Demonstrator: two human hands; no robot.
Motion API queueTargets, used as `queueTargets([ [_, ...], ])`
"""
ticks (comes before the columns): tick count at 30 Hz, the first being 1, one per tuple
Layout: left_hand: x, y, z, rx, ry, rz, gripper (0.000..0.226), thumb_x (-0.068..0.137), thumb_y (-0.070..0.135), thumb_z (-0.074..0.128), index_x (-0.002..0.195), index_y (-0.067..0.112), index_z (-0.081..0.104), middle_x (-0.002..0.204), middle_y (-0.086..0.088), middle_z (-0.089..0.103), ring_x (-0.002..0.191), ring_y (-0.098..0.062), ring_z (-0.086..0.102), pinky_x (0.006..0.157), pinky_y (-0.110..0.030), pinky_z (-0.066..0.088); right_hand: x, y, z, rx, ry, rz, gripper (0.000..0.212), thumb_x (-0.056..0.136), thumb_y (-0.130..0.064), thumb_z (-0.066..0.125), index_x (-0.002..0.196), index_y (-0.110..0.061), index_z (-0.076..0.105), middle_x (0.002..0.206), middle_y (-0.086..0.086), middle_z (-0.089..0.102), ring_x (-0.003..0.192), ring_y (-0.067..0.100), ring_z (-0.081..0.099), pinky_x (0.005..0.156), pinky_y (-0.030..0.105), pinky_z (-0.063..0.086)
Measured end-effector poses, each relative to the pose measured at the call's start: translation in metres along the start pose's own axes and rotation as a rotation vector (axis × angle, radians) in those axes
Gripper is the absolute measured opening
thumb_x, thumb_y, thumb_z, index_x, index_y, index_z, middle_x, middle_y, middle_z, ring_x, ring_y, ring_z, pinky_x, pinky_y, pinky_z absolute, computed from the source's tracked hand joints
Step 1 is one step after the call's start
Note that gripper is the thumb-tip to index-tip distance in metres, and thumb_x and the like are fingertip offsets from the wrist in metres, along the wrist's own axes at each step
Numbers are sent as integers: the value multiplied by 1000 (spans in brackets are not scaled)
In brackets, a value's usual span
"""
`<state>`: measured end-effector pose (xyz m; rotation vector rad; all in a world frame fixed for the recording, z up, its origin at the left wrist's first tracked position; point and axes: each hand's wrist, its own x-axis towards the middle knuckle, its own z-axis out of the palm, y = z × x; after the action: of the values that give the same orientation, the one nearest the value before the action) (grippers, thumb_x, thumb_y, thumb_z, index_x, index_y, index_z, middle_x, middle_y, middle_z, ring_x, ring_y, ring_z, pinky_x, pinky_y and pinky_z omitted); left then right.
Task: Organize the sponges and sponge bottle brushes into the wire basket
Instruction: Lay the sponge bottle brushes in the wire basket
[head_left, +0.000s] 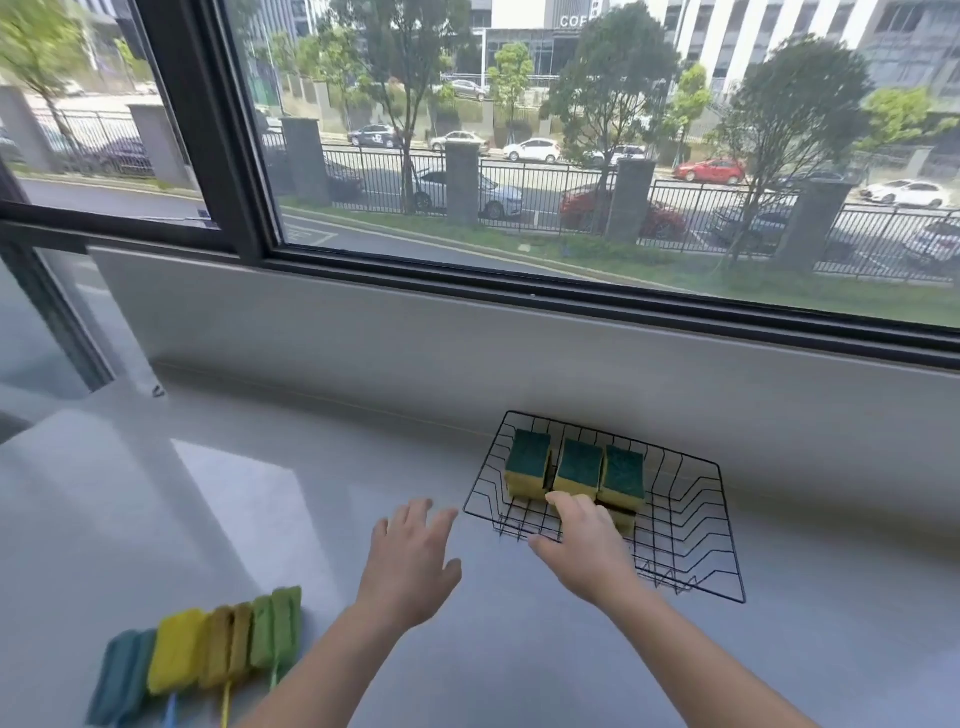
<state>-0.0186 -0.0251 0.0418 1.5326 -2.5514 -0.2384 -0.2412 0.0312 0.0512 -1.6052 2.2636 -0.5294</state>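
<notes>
Fingers (571, 506) of the right hand (584, 545) curl down over a half-hidden sponge (623, 517) in the near row of the wire basket (732, 540), with the thumb stretched toward nine o'clock. Just beyond, at twelve o'clock, three green-topped yellow sponges (579, 467) sit side by side. At nine o'clock of the basket the left hand (410, 564) is flat over the grey counter (519, 649), fingers spread, holding nothing. From it, at seven o'clock, the sponge bottle brushes (208, 649) lie in a row, well apart from the basket.
</notes>
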Motion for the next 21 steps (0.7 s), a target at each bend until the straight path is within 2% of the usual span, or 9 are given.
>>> queueTargets([
  [5,-29,-27,-3,18,4,-78,59,92,45,45,147,32,28,154,-3,25,143,-21,21,115,-41,20,-9,-29,18,-9,-30,-84,63,90,-48,56,145,-24,40,139,-1,49,127,23,41,98,38,44],
  [9,-57,-50,-3,-5,7,-151,60,92,46,45,148,33,27,156,-2,23,144,-21,19,116,-40,18,-16,-53,41,2,-79,-148,65,89,-51,56,146,-26,40,140,-5,50,131,19,41,100,37,43],
  [13,-90,-77,0,-15,8,-232,59,92,48,45,147,33,30,154,-1,27,140,-22,25,113,-35,24,-22,-81,66,10,-147,-214,61,89,-51,56,144,-28,42,134,-7,55,127,16,47,98,35,44],
  [15,-104,-88,1,-26,5,-274,57,91,47,46,145,32,34,149,1,32,134,-20,34,109,-33,30,-27,-94,78,19,-184,-236,58,89,-50,55,141,-28,44,125,-8,59,119,15,51,91,33,46],
  [18,-126,-107,4,-48,3,-370,48,90,42,47,136,29,46,131,4,44,117,-17,46,93,-31,41,-36,-116,103,19,-250,-277,53,88,-49,54,137,-29,49,113,-11,62,108,13,56,83,30,46],
  [21,-145,-124,9,-66,4,-465,36,90,40,48,125,30,53,115,6,50,106,-17,52,82,-31,45,-47,-136,128,22,-330,-283,49,87,-49,53,133,-30,53,106,-12,64,103,12,60,78,28,44],
])
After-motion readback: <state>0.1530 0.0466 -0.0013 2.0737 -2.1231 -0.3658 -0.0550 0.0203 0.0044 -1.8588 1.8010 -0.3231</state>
